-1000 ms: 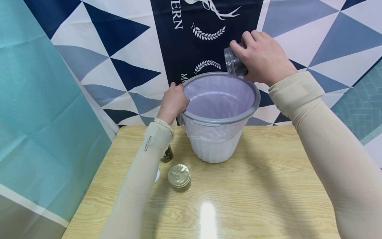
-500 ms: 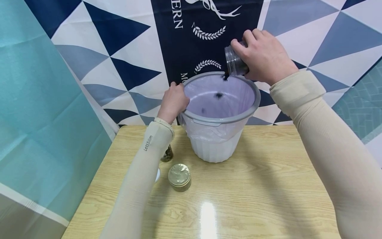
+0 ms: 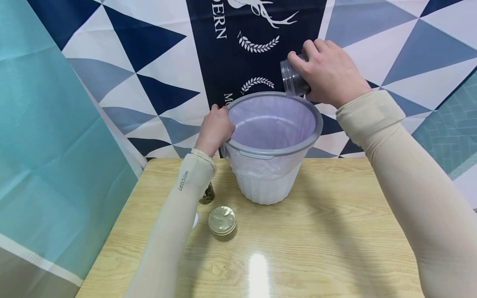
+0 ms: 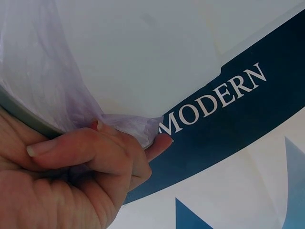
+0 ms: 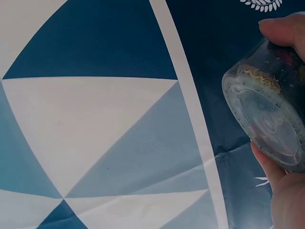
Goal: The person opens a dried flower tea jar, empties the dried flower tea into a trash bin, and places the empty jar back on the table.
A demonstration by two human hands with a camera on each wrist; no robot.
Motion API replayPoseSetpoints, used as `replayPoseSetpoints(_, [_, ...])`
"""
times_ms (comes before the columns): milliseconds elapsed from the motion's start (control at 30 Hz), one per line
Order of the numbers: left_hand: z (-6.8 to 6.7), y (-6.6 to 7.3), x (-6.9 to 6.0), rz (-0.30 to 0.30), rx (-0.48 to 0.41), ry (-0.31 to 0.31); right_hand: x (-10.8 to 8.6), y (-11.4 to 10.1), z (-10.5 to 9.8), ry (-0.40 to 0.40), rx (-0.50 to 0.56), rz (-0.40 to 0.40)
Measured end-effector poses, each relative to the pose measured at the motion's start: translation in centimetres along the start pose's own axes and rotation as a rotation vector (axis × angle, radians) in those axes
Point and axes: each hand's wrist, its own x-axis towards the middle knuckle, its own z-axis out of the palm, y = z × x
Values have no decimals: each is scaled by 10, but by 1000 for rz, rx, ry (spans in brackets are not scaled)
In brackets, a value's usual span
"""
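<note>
A white bin with a grey rim (image 3: 261, 151) and a thin purple-tinted liner (image 4: 76, 90) stands at the table's back. My left hand (image 3: 215, 129) grips the rim at its left side, fingers curled over rim and liner in the left wrist view. Above the rim's back right, my right hand (image 3: 331, 72) holds a clear jar (image 3: 292, 78) tilted sideways, its mouth facing left over the bin. In the right wrist view the jar's base (image 5: 269, 124) faces the camera, with yellowish bits inside near it.
A gold-coloured round tin (image 3: 222, 221) stands on the wooden table (image 3: 316, 248) in front of the bin. Partly behind the left sleeve are a small dark-filled jar (image 3: 208, 194) and a white round thing (image 3: 195, 220). A patterned cloth (image 3: 156, 54) hangs behind.
Dark bits fell from the jar into the bin half a second ago; none are seen falling now. Both hands keep their holds, and the head view has shifted slightly.
</note>
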Motion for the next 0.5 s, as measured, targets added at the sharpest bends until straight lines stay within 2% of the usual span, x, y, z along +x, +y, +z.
replayPoseSetpoints(500, [-1,1,-1,-7,-1,-7,2,-2,-5,5,-53,-26])
